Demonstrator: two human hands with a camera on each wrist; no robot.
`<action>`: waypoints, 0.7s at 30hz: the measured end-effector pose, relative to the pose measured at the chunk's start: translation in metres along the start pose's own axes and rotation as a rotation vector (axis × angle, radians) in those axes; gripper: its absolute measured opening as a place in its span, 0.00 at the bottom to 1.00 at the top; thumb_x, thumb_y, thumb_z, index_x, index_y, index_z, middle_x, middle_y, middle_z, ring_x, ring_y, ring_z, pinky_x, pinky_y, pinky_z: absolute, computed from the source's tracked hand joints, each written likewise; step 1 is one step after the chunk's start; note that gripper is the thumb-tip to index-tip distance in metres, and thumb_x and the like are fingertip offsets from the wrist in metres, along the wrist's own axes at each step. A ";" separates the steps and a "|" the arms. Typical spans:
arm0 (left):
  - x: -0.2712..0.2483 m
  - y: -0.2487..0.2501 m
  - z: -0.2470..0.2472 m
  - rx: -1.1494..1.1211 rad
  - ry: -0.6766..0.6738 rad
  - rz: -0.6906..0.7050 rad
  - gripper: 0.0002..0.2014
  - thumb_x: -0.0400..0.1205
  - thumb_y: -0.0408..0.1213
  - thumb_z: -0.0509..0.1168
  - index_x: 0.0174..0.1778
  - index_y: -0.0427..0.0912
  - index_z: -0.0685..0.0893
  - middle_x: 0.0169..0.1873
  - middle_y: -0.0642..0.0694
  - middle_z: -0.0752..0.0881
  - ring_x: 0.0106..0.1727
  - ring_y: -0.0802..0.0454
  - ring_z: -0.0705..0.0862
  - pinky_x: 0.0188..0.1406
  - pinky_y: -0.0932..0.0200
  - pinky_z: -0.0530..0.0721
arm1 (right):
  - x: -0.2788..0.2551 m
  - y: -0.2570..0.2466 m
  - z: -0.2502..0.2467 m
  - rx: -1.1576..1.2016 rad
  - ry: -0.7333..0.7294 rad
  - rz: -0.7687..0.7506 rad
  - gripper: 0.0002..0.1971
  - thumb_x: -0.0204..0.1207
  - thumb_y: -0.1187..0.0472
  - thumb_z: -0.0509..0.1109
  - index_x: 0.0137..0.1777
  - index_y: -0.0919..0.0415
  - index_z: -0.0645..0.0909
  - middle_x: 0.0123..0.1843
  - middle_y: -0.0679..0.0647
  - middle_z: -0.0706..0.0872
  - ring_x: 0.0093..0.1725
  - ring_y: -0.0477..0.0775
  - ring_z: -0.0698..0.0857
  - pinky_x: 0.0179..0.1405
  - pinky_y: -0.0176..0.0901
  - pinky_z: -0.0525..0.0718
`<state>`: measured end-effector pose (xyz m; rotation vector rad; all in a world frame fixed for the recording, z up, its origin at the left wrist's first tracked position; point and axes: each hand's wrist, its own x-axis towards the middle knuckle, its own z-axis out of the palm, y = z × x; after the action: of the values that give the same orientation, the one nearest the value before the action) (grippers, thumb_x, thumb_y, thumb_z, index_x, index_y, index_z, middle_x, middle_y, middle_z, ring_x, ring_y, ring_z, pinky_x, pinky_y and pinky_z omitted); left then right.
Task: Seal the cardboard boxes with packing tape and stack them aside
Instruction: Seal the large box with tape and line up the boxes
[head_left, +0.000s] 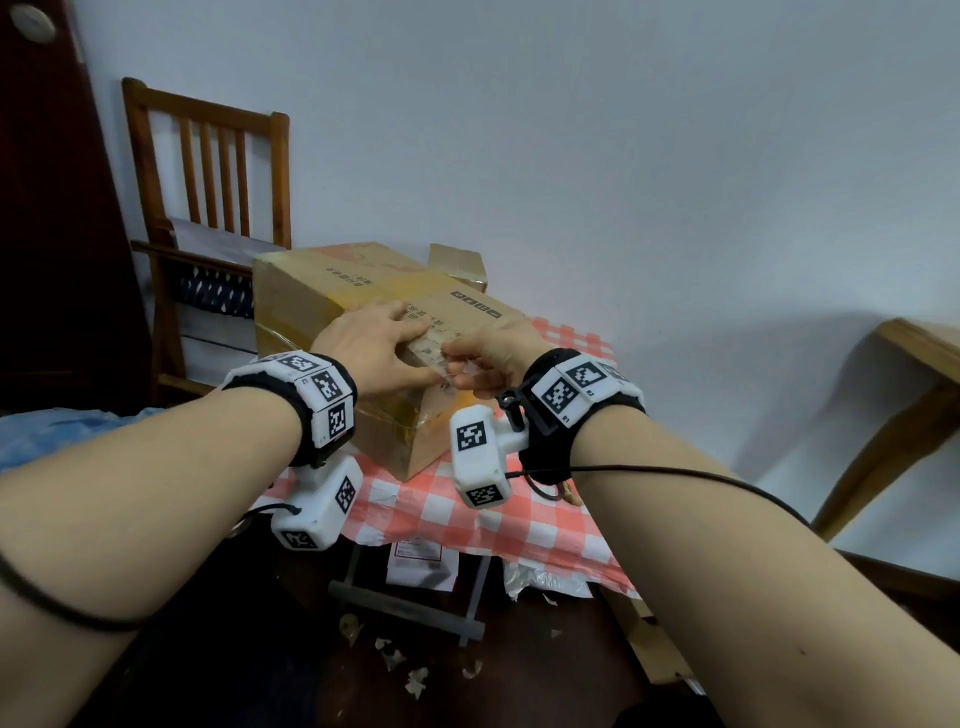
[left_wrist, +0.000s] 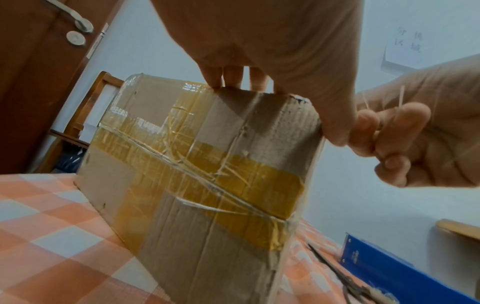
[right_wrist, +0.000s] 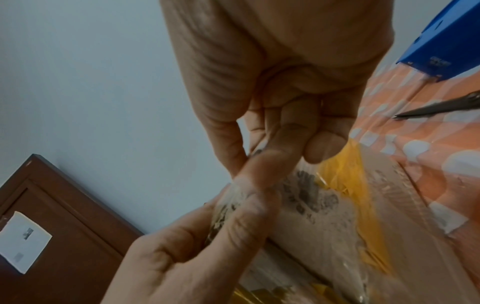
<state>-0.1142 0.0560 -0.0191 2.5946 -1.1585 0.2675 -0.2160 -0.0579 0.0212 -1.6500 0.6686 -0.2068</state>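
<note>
Box: one cardboard box (head_left: 363, 312) stands on the worktop (head_left: 519, 519), which carries a red-and-white checked cloth. Yellow tape (left_wrist: 233, 170) crosses the box's near side, overlaid with wrinkled clear strips.
Left hand: the left hand (head_left: 374, 348) lies on top of the box at its near edge. Its fingers (left_wrist: 231, 78) are straight and press on the top face; the thumb hangs over the near corner. Grip state: flat, nothing enclosed.
Right hand: the right hand (head_left: 493, 358) is just beside the left, at the same near corner of the box. Grip state: thumb and forefinger pinch a piece of clear tape (head_left: 457, 371); the other fingers (left_wrist: 389, 156) are curled in.
Clear tape: it runs from the pinch onto the box top under the left thumb.
Beside the box: scissors (left_wrist: 345, 279) and a blue carton (left_wrist: 394, 273) lie on the worktop to the box's right.
Behind the box: a wooden chair (head_left: 208, 197) stands to the left, against the wall.
</note>
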 end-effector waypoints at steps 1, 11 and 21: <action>0.000 0.001 0.000 0.027 -0.004 0.009 0.36 0.76 0.66 0.60 0.80 0.58 0.64 0.82 0.49 0.60 0.81 0.44 0.59 0.77 0.50 0.60 | 0.000 0.000 0.000 0.004 0.000 -0.002 0.05 0.76 0.72 0.71 0.44 0.70 0.76 0.14 0.53 0.79 0.11 0.44 0.78 0.09 0.27 0.70; -0.005 0.007 0.004 0.077 0.034 0.012 0.31 0.81 0.62 0.54 0.80 0.57 0.63 0.82 0.47 0.60 0.82 0.46 0.57 0.79 0.50 0.55 | 0.005 0.002 -0.005 0.030 -0.045 0.058 0.09 0.80 0.67 0.66 0.38 0.68 0.76 0.14 0.52 0.79 0.11 0.44 0.78 0.09 0.26 0.69; -0.002 0.002 0.011 0.091 0.048 0.045 0.29 0.83 0.60 0.54 0.80 0.55 0.65 0.81 0.44 0.62 0.82 0.45 0.58 0.81 0.49 0.50 | 0.017 0.018 -0.011 0.047 -0.153 0.074 0.03 0.75 0.65 0.74 0.47 0.61 0.83 0.26 0.51 0.87 0.20 0.41 0.84 0.14 0.28 0.75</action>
<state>-0.1161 0.0525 -0.0300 2.6266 -1.2154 0.3988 -0.2131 -0.0771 0.0022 -1.5754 0.6022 -0.0421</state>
